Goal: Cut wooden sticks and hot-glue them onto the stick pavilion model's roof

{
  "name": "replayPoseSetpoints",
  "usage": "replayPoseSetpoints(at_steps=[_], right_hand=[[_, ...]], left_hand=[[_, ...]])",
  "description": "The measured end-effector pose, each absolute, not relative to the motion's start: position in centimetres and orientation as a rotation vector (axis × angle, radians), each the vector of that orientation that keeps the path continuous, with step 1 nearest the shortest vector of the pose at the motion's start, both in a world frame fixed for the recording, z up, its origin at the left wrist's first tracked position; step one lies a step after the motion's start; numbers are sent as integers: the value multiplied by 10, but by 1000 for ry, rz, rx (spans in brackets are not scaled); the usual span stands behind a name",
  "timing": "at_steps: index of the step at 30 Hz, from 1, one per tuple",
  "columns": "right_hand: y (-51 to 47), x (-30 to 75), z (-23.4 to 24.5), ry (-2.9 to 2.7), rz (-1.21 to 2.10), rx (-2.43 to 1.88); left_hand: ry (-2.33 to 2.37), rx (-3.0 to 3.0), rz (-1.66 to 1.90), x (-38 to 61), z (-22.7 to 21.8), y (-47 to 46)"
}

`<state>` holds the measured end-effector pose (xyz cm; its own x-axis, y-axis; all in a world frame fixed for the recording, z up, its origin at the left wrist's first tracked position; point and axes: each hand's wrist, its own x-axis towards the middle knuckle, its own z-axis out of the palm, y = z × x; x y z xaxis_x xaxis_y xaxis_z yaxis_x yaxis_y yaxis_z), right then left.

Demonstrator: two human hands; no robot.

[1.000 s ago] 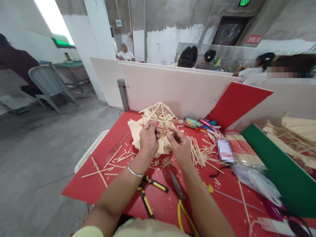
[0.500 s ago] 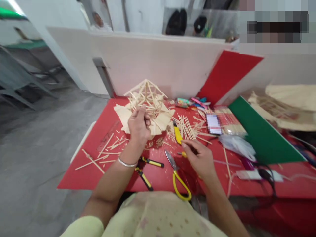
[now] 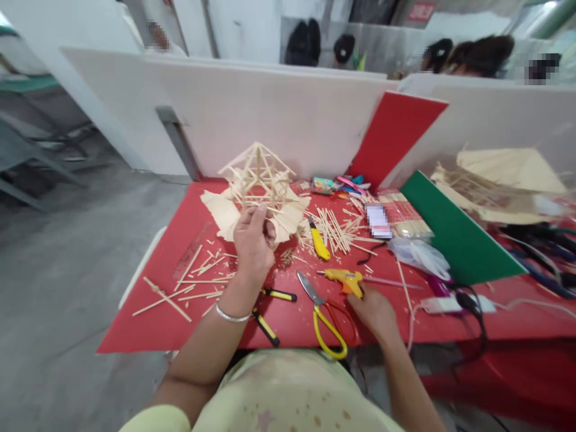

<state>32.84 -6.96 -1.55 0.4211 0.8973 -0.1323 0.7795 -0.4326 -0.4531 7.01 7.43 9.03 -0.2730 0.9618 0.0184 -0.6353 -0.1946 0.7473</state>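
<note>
The right hand (image 3: pixel 373 311) has left the wooden-stick frame (image 3: pixel 258 175) for the yellow glue gun (image 3: pixel 344 276), its grip there unclear to me, so the left hand (image 3: pixel 253 240) alone pinches the frame over the tabletop (image 3: pixel 135 339).

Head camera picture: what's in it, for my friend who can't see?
A person's left hand is at a pointed frame of thin pale wooden sticks; the right hand is at the handle of a yellow plastic glue gun. Yellow-handled metal scissors lie between the hands on a flat red tabletop.

A pale yellow-green, short-sleeved, brown-specked top (image 3: pixel 288 390) is worn with a slim silver bangle (image 3: pixel 232 314).
</note>
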Motion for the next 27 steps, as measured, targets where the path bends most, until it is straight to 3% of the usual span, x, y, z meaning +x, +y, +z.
replayPoseSetpoints(at_steps=[3, 7, 14, 19, 27], right_hand=[[-60, 318, 3, -1409, 457, -2127], [-37, 289, 73, -1369, 323, -1827], [39, 213, 205, -1739, -366, -1535], [88, 178, 224, -2004, -723, -1480], [107, 171, 223, -2169, -838, -1414]], left_hand=[[761, 626, 1776, 61, 97, 75], [811, 605, 1797, 55, 103, 77], [831, 563, 1767, 59, 110, 89], [829, 517, 1763, 57, 116, 101], [838, 460, 1743, 55, 118, 111]])
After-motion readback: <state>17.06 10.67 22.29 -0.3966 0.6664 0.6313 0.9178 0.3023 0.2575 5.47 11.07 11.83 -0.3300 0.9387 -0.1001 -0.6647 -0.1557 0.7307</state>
